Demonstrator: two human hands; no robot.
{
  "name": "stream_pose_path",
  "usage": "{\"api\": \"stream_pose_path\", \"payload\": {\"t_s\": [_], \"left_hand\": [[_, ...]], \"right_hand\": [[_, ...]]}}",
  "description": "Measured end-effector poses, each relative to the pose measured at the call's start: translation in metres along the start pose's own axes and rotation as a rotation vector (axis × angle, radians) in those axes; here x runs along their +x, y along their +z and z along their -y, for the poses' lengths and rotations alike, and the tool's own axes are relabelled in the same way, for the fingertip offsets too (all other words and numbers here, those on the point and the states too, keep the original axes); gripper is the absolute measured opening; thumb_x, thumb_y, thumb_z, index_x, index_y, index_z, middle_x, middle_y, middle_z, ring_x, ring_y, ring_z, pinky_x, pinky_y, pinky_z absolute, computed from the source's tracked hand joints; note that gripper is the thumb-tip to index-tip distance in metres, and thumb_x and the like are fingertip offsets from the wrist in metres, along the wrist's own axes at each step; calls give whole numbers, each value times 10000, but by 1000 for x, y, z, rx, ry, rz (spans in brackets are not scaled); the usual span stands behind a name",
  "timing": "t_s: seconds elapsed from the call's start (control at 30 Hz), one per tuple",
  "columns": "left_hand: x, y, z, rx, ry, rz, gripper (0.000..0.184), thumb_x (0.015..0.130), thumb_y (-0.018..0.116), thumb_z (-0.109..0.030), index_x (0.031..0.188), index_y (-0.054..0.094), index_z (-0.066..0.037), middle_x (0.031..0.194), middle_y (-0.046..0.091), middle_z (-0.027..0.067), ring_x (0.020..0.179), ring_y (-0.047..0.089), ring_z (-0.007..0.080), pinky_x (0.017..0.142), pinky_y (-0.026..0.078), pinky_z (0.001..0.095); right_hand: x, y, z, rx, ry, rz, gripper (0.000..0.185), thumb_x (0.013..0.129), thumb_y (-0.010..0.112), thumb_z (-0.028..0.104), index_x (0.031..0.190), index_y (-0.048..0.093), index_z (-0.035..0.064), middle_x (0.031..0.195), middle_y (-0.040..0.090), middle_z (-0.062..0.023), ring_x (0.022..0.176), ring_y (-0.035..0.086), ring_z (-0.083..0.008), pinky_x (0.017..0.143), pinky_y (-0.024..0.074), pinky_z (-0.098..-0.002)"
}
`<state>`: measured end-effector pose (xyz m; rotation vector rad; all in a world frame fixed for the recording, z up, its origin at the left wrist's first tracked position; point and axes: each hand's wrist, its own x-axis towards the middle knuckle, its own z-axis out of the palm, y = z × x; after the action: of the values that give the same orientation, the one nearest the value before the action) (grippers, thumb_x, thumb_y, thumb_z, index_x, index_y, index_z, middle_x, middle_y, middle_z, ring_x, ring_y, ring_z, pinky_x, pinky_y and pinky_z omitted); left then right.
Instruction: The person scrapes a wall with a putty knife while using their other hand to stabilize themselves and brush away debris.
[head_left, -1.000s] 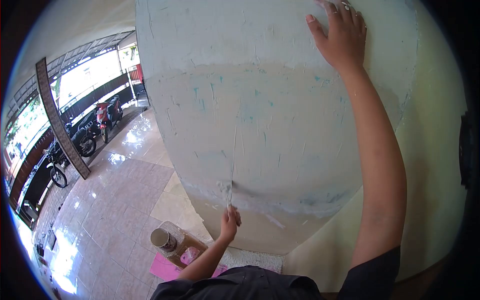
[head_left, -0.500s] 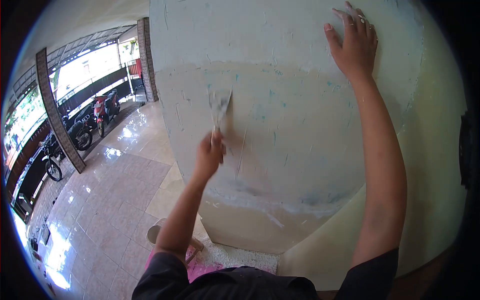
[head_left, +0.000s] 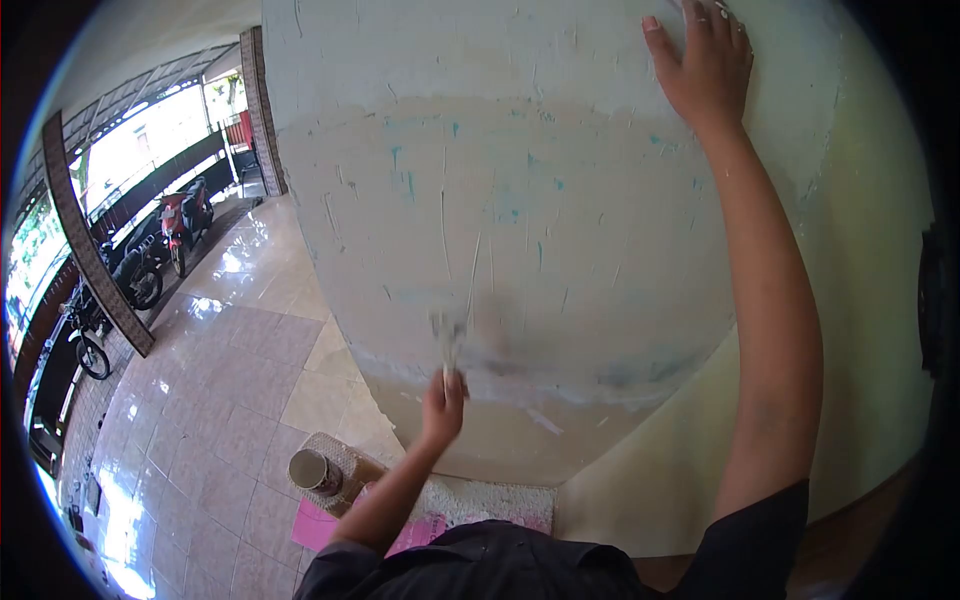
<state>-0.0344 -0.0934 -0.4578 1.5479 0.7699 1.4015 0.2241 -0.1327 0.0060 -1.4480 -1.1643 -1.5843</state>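
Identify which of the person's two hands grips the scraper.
The left hand, lower in the picture, grips the scraper. The right hand, higher up, is spread against the wall instead.

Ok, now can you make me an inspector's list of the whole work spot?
Surface: wall, patchy, with ridges and blue-green marks
Job's things: putty knife, blurred
Clutter: cylindrical container and pink sheet below
Hands: left hand grips the putty knife; right hand spread on the wall, partly out of view
Cables: nothing seen
Surroundings: shiny tiled floor, red motorbike, dark motorcycle
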Motion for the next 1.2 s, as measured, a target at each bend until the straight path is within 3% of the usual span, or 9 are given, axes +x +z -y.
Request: {"api": "stream_pose_path", "payload": {"t_s": [0.1,0.2,0.47,0.57,0.67,0.87,0.97,1.1,1.2], "left_hand": [[63,7,-121,121,88,-4,347,1019,435,-320,873,545,-25,616,533,45,581,524,133,568,426,288],[83,12,-139,97,38,56,369,1023,421,-337,877,550,-24,592,534,44,556,523,132,554,426,289],[-79,6,116,196,-470,169,434,1019,372,-430,895,550,-54,662,598,66,577,585,175,569,466,339],[-124,-2,137,335,-448,152,439,1016,383,-434,922,563,-44,671,606,71,606,606,173,596,476,330],[-115,2,108,194,-315,69,425,1015,403,-413,904,554,-31,651,581,62,609,594,155,606,467,324],[36,23,-85,150,52,77,411,1022,405,-376,839,532,-31,606,545,54,556,542,113,535,428,285],[61,30,-122,60,36,130,462,1030,366,-420,840,537,-35,602,542,26,475,473,78,439,382,252],[28,38,-5,264,-79,140,500,1015,384,-452,790,550,-38,585,560,87,549,570,204,557,450,348],[-66,36,132,220,-442,286,493,1009,341,-493,901,552,-61,658,600,75,593,597,173,583,480,350]], "right_hand": [[0,4,-3,-30,-23,-12,498,934,552,336,1308,447,23,1436,372,-201,1366,299,-369,1136,208,-517],[1,9,-5,-49,-18,-9,508,940,545,342,1316,436,18,1441,366,-201,1373,292,-365,1140,202,-516],[-1,10,-8,-49,-34,-22,516,945,537,351,1327,427,21,1436,368,-202,1375,293,-354,1143,201,-520],[1,9,-8,-81,-6,-30,518,944,536,360,1323,430,24,1435,371,-197,1372,299,-352,1143,201,-520],[2,5,-8,-16,-21,27,535,943,535,377,1328,428,21,1437,371,-192,1370,302,-347,1146,202,-515],[-2,6,-5,-60,15,9,562,943,529,396,1342,418,16,1448,360,-185,1378,289,-346,1154,191,-508],[-6,8,-6,-74,21,13,565,943,530,394,1345,415,13,1457,348,-185,1381,284,-349,1155,185,-510],[-6,10,-12,-42,-23,18,550,940,535,384,1348,420,34,1465,341,-176,1387,277,-340,1159,177,-509],[-8,4,-10,22,-38,-8,536,935,541,377,1346,430,50,1463,348,-169,1388,277,-336,1159,177,-508]]}}
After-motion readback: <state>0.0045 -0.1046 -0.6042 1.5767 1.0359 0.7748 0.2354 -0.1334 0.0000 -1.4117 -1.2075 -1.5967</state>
